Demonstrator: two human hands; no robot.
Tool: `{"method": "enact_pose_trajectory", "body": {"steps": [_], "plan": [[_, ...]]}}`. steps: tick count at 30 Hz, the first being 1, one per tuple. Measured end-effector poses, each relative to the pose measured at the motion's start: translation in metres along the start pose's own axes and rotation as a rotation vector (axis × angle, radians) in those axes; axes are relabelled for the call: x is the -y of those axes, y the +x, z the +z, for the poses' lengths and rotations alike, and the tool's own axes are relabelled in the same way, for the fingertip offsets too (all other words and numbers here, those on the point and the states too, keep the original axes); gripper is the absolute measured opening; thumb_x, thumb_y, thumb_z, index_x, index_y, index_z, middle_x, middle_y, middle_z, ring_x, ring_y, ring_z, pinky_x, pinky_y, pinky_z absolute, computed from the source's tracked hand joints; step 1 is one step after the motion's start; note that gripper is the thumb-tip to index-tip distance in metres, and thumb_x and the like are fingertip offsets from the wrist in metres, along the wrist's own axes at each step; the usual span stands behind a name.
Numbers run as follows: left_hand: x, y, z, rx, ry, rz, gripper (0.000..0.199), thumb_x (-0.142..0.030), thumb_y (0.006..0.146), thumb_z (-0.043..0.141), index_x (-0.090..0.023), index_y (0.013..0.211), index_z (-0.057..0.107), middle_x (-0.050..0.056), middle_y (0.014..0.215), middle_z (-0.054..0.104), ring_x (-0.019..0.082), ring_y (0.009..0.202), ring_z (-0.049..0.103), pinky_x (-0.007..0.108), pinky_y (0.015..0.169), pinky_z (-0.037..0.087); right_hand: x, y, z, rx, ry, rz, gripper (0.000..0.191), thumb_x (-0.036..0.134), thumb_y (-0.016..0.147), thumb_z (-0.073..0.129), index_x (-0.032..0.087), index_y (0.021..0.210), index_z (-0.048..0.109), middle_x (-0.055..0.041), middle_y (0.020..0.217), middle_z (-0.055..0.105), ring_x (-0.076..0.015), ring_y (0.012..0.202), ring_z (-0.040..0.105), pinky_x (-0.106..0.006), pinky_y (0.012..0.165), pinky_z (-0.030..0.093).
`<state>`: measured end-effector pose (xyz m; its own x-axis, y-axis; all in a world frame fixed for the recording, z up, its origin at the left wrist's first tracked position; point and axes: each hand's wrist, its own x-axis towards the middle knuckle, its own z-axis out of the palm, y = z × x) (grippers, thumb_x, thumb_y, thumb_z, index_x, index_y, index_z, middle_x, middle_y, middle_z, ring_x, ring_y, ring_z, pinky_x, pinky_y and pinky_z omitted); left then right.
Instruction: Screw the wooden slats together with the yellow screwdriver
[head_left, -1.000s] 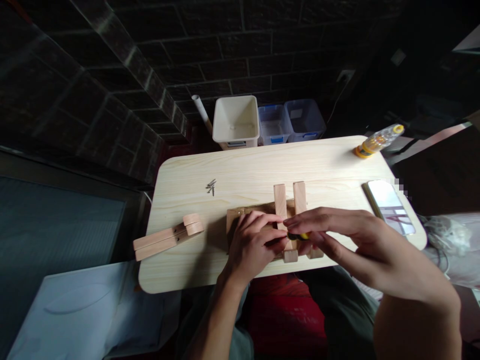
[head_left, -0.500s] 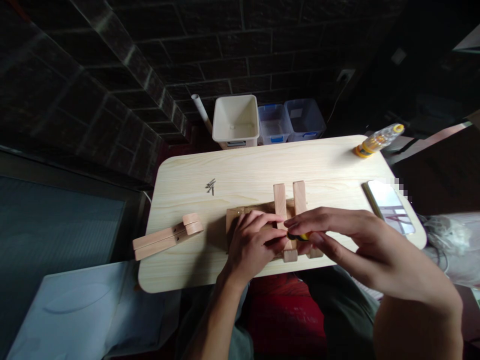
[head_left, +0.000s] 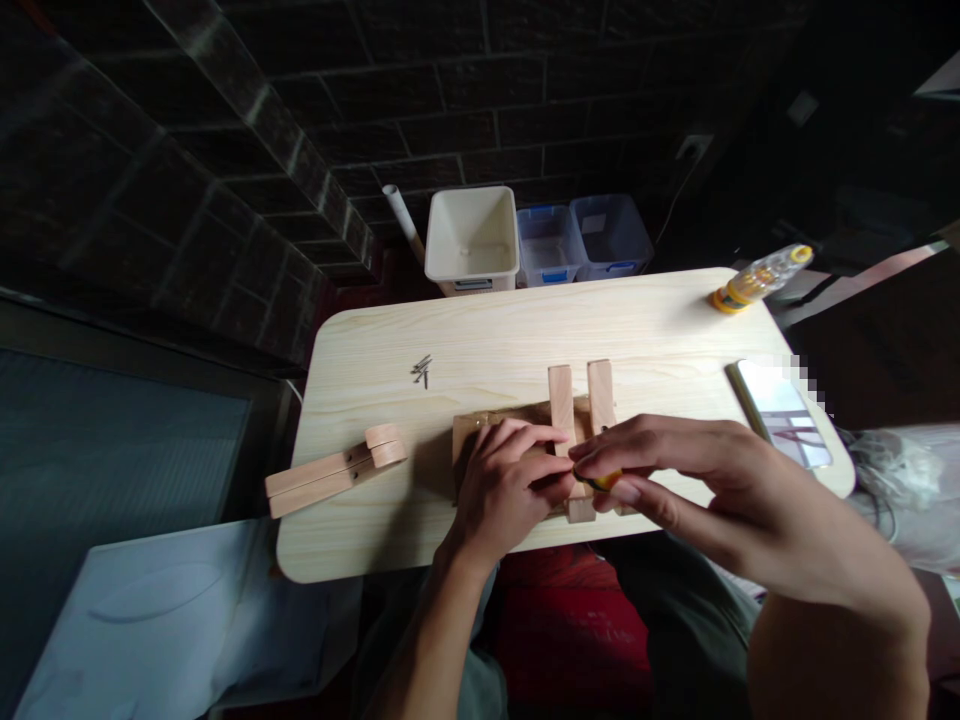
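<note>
My right hand is closed on a yellow and black screwdriver handle above two upright-lying wooden pieces; its tip is hidden. My left hand presses on a brown block, its fingertips at the left wooden piece beside the handle. The right wooden piece lies parallel to it, partly under my right hand. Several dark screws lie on the table. More joined wooden pieces rest at the table's left edge.
On the table a clear bottle-shaped case with a yellow cap stands at the back right, and a phone lies at the right. Behind the table are a white bin and two clear boxes.
The screwdriver handle has turned slightly, and the fingers of my right hand have shifted a little around it. My left hand stays in place.
</note>
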<state>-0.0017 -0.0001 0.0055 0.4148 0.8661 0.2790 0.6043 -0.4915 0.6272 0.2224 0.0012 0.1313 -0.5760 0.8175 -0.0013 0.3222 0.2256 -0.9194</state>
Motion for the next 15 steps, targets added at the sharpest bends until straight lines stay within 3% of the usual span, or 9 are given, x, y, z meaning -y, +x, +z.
{"method": "enact_pose_trajectory", "body": {"steps": [8, 15], "plan": [[-0.0024, 0.0018, -0.0016, 0.008, 0.005, -0.009, 0.008, -0.024, 0.09, 0.076, -0.027, 0.083, 0.08, -0.001, 0.118, 0.08, 0.023, 0.106, 0.065, 0.041, 0.091, 0.044, -0.0022, 0.0031, 0.004, -0.001, -0.022, -0.035, 0.015, 0.021, 0.105, 0.064, 0.022, 0.115, 0.075, -0.0043, 0.115, 0.078, -0.0168, 0.109, 0.072, -0.026, 0.096, 0.057], [0.0003, 0.0005, -0.0001, -0.002, 0.0, 0.008, 0.011, -0.026, 0.087, 0.081, -0.025, 0.077, 0.077, -0.002, 0.12, 0.079, 0.024, 0.107, 0.065, 0.042, 0.093, 0.044, 0.0002, 0.0026, 0.0066, 0.006, -0.029, -0.031, 0.016, 0.022, 0.104, 0.066, 0.028, 0.118, 0.073, 0.0, 0.117, 0.078, -0.0149, 0.107, 0.073, -0.025, 0.092, 0.058]]}}
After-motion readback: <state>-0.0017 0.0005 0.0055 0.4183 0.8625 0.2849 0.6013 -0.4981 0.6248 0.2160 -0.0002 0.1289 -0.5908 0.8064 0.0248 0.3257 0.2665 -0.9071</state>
